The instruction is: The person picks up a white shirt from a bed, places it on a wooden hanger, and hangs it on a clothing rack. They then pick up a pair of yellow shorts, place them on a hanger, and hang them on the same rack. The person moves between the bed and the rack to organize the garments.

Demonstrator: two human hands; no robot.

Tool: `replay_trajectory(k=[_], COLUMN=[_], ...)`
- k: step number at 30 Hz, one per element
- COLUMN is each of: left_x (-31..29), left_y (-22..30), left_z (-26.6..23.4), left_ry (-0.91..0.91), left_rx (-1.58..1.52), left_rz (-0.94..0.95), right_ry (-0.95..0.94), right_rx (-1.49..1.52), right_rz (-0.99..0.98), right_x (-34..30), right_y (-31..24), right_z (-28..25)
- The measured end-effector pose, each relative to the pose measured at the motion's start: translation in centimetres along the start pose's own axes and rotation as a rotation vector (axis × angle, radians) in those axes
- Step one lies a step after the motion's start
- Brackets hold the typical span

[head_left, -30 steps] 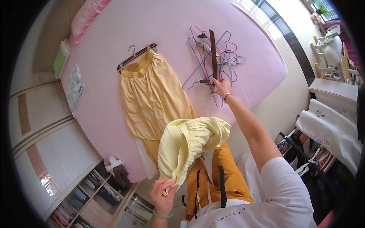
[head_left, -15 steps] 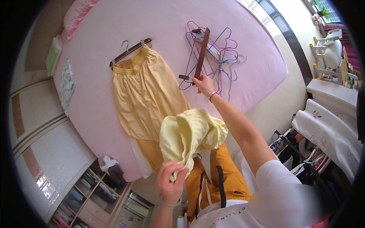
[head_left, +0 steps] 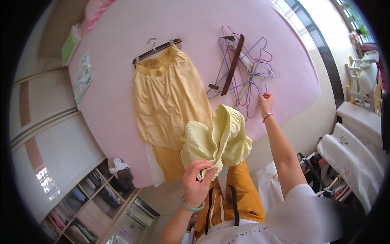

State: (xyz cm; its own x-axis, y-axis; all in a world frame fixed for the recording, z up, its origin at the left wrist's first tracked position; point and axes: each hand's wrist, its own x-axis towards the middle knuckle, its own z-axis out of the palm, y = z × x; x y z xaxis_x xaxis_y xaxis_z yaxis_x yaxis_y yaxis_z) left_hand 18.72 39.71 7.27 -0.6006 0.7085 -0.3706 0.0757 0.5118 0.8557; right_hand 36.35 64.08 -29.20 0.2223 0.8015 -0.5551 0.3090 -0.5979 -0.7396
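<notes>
Left hand (head_left: 198, 181) grips a bunched pale garment (head_left: 217, 140), hanging crumpled; right hand (head_left: 265, 101) pinches a wire hanger (head_left: 254, 87); green packet (head_left: 69, 44) at bed's far corner.

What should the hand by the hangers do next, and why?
Probably pinch one thin wire hanger free from the tangled pile of hangers. The right hand is at the pile's edge, while the left hand holds a bunched pale yellow garment that has no hanger.
</notes>
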Motion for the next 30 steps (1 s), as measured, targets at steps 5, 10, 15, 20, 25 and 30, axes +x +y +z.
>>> replay_trajectory(k=[5,10,15,20,25,30], left_x=[0.0,-0.6,-1.6,-2.9,-3.4,-4.3], left_y=[0.7,1.0,1.3,1.7,1.7,1.6], left_z=[-0.4,-0.3,0.0,-0.3,-0.8,-2.0], left_ry=[0.013,0.023,0.02,0.042,0.042,0.066], left_rx=[0.065,0.078,0.073,0.072,0.051,0.027], left_rz=[0.054,0.055,0.05,0.075,0.067,0.09], right_ry=[-0.139,-0.297,-0.44,-0.089,-0.127,-0.059], right_rx=[0.047,-0.013,0.323,0.051,0.043,0.026], right_rz=[-0.037,0.164,0.155,-0.384,-0.212,0.036], right_x=[0.0,-0.5,-3.0,-4.8,-5.3,-1.7], right_y=[0.3,-0.7,-3.9,-5.4,-6.6,-3.8], right_z=[-0.5,0.7,-0.2,-2.7,-5.5,-7.4])
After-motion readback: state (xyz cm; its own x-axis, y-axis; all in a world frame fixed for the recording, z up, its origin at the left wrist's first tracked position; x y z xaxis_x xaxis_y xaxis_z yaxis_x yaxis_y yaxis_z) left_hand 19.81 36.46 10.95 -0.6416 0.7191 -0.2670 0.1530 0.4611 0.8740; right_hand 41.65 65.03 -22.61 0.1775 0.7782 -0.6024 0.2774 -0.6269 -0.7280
